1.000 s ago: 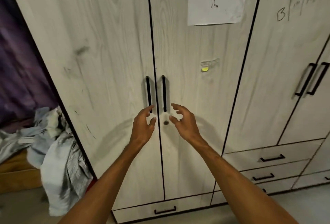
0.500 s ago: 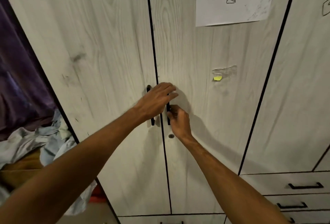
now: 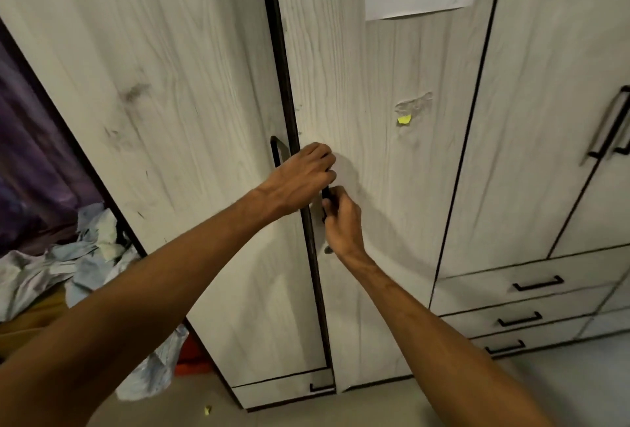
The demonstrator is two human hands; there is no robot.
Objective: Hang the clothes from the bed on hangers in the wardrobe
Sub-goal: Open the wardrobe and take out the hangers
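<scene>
Two hands — left [image 3: 300, 177], right [image 3: 342, 222] — both clenched round one door handle [image 3: 325, 195].

Two wardrobe doors [image 3: 191, 120] meet at centre. Both hands, left [image 3: 300, 178] above right [image 3: 342, 218], sit at that seam. Clothes [image 3: 68, 266] lie far left; drawers [image 3: 531, 304] stack lower right.
</scene>
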